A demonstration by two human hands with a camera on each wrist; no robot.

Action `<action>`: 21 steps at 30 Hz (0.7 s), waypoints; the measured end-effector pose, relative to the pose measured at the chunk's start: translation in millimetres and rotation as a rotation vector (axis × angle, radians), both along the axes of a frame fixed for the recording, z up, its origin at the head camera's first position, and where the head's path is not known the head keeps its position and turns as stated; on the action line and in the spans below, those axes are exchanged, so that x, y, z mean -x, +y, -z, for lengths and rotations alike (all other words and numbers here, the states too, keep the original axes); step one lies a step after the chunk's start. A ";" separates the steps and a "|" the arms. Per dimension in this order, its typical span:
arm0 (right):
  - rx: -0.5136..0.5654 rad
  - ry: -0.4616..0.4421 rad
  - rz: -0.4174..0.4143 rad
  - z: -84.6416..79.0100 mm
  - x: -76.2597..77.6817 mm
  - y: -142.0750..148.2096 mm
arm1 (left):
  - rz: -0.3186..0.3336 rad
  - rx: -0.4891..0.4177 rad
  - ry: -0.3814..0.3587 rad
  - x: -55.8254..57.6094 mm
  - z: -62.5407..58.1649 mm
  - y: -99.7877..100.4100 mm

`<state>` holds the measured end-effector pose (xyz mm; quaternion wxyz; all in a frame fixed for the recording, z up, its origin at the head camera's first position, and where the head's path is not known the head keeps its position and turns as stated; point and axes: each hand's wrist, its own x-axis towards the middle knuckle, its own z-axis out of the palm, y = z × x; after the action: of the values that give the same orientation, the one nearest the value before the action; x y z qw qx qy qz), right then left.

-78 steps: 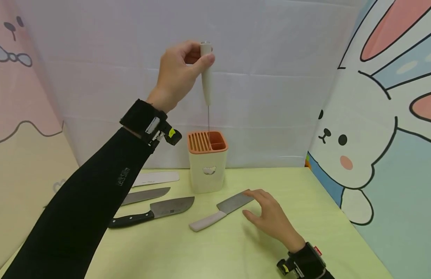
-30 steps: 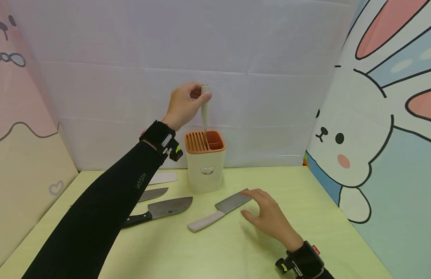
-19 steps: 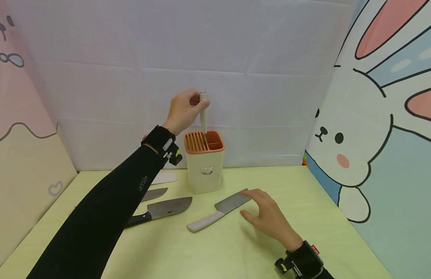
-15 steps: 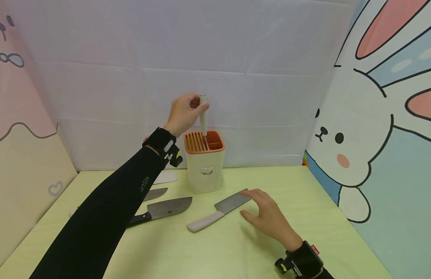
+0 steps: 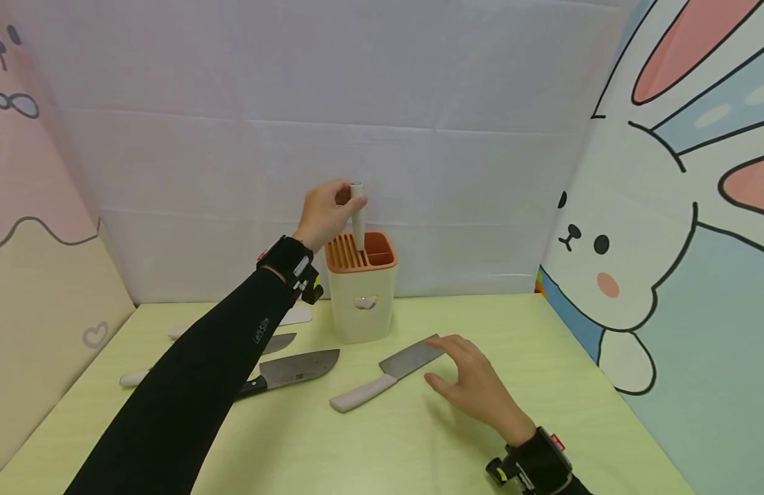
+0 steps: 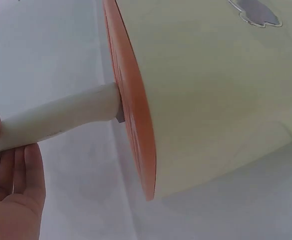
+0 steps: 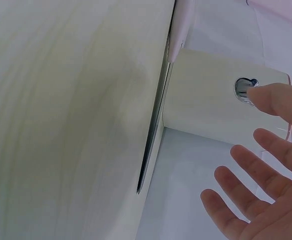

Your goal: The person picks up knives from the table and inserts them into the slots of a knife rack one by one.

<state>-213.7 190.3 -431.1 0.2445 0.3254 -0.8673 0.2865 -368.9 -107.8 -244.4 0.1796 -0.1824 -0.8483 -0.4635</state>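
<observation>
My left hand (image 5: 322, 213) pinches the white handle of a knife (image 5: 358, 230), held upright over the orange top of a cream knife holder (image 5: 363, 306). Nearly all of its blade is hidden inside; a sliver of metal shows between handle and top in the left wrist view, where the knife (image 6: 61, 115) sits close to the holder's rim (image 6: 141, 115). My right hand (image 5: 474, 385) holds nothing. Its fingers are relaxed and apart, near the blade tip of a pale-handled cleaver (image 5: 412, 359) lying on the table. In the right wrist view the hand's fingers (image 7: 248, 190) are spread.
Left of the holder lie a black-handled knife (image 5: 300, 368), a grey-bladed knife (image 5: 279, 342) and a white-bladed knife (image 5: 297, 315), partly covered by my left sleeve. The holder stands near the table's (image 5: 357, 454) back edge, before a white backdrop (image 5: 468, 192).
My left hand has come down with the knife, whose blade has sunk into the holder until its handle is almost at the orange top. The right hand and cleaver have stayed put.
</observation>
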 end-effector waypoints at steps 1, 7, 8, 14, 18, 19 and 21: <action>0.001 0.003 -0.003 -0.2 -0.2 -0.3 | -0.002 0.000 -0.005 1.1 1.1 -1.0; 0.000 0.023 -0.006 -0.6 0.2 -0.9 | -0.012 0.007 -0.004 3.2 2.1 -5.5; 0.000 0.022 -0.004 -0.6 0.3 -0.9 | -0.013 0.008 -0.001 3.1 1.7 -5.8; -0.005 0.012 0.005 -0.5 0.1 0.1 | -0.023 0.028 0.009 6.9 2.4 -5.3; -0.004 0.000 0.009 -0.4 0.2 0.9 | -0.012 0.033 0.002 8.9 2.9 -6.1; -0.004 -0.003 0.009 -0.4 0.3 1.1 | -0.009 0.033 -0.003 9.0 3.0 -6.6; -0.005 -0.006 0.009 -0.3 0.3 1.4 | -0.005 0.032 -0.018 9.4 3.1 -7.6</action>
<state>-214.0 191.8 -430.9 0.2423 0.3211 -0.8702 0.2844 -378.3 -115.4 -247.5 0.1700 -0.1791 -0.8576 -0.4512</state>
